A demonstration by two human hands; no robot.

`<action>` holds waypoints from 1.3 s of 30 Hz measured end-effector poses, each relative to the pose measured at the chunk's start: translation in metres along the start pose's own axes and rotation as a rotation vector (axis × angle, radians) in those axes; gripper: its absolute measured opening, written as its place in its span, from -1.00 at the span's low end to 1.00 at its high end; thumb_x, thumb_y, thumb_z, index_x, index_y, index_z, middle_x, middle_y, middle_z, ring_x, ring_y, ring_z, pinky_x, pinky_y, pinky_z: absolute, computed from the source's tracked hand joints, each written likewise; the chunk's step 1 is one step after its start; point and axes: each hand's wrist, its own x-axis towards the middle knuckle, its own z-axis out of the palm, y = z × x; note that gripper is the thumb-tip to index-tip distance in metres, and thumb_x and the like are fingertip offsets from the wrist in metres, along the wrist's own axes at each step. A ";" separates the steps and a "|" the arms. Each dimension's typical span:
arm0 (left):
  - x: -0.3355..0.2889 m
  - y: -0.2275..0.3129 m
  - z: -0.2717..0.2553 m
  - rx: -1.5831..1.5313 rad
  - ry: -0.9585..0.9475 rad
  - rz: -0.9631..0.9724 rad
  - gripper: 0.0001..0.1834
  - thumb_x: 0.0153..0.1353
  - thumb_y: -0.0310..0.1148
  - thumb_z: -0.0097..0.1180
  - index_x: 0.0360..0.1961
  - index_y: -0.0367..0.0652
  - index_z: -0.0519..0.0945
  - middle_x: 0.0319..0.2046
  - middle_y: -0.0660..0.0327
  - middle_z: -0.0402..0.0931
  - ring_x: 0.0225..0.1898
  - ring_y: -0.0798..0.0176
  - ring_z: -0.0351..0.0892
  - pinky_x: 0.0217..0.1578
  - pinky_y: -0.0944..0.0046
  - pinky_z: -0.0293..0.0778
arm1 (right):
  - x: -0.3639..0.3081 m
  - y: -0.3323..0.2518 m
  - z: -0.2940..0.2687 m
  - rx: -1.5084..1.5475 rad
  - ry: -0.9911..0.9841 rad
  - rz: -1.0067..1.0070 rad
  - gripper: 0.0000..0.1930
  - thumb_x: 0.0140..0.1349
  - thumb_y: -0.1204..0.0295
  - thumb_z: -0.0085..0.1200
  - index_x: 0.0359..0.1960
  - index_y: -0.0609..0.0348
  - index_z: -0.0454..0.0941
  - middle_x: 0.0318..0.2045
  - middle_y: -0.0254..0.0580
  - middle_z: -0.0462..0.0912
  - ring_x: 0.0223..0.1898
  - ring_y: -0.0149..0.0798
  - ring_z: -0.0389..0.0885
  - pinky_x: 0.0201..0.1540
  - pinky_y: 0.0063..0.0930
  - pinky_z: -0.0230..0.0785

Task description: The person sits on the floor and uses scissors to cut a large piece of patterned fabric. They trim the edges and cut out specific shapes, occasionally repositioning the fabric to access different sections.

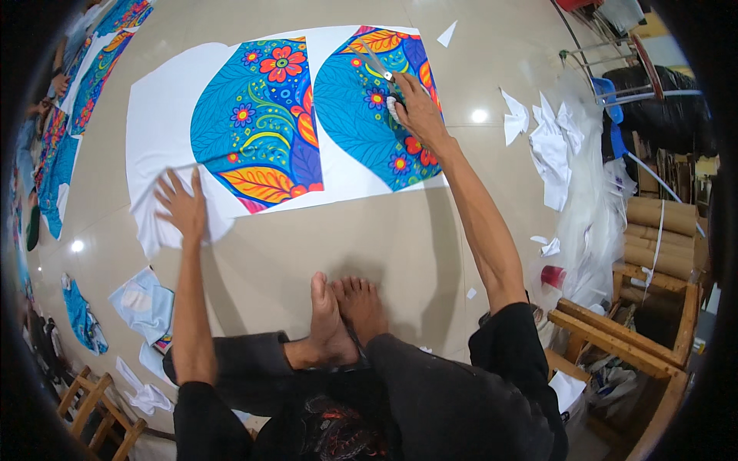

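A white fabric sheet (165, 107) lies spread on the floor, with two rounded floral panels printed on it in teal, orange and purple. My left hand (183, 209) rests with fingers spread on the plain white left part, where the cloth is bunched and creased. The left printed panel (257, 127) lies between my hands. Over the right printed panel (350, 115), my right hand (419, 115) grips a pair of scissors (377, 65) by handles that look wrapped in white. The blades point up and to the left, away from me. My fingers partly hide the handles.
White fabric scraps (550, 146) and clear plastic sheeting (596, 200) lie to the right. Beyond them are brown rolls (661, 230) and a wooden frame (615, 334). At far left, more printed fabric (84, 92) lies near other people's hands. My bare feet (350, 311) are near the sheet.
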 end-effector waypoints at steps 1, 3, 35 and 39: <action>0.034 -0.002 0.014 -0.015 -0.029 0.109 0.03 0.44 0.52 -0.30 0.70 0.05 0.04 0.70 -0.04 -0.17 0.68 -0.33 -0.31 0.49 -0.63 -0.39 | -0.003 0.005 -0.002 -0.016 -0.025 0.036 -0.39 0.33 0.44 0.19 0.41 0.22 0.35 0.30 0.14 0.49 0.24 0.21 0.58 0.28 -0.01 0.50; 0.163 -0.036 0.037 0.093 -0.039 0.305 -0.02 0.45 0.49 -0.24 0.69 0.13 0.08 0.69 -0.02 -0.09 0.66 -0.31 -0.11 0.48 -0.61 -0.17 | 0.001 -0.011 0.006 0.042 -0.068 0.110 -0.40 0.34 0.45 0.17 0.42 0.19 0.35 0.29 0.10 0.50 0.21 0.20 0.61 0.23 0.00 0.53; -0.137 0.156 -0.034 -0.575 -0.027 0.736 -0.27 0.45 -0.13 0.22 0.58 0.07 0.31 0.66 -0.06 -0.03 0.66 -0.32 -0.11 0.53 -0.47 -0.14 | -0.190 -0.110 -0.037 0.956 0.044 0.756 -0.34 0.42 0.55 0.20 0.55 0.10 0.37 0.13 -0.20 0.71 -0.25 -0.54 0.62 -0.27 -0.64 0.49; -0.238 0.093 -0.027 -0.252 -0.157 0.947 -0.26 0.46 -0.05 0.18 0.62 0.27 0.26 0.65 -0.07 -0.02 0.67 -0.23 -0.14 0.53 -0.49 -0.15 | -0.278 -0.229 -0.058 1.498 -0.233 1.042 -0.27 0.40 0.52 0.26 0.59 0.08 0.29 0.19 -0.11 0.67 -0.26 -0.48 0.65 -0.31 -0.60 0.50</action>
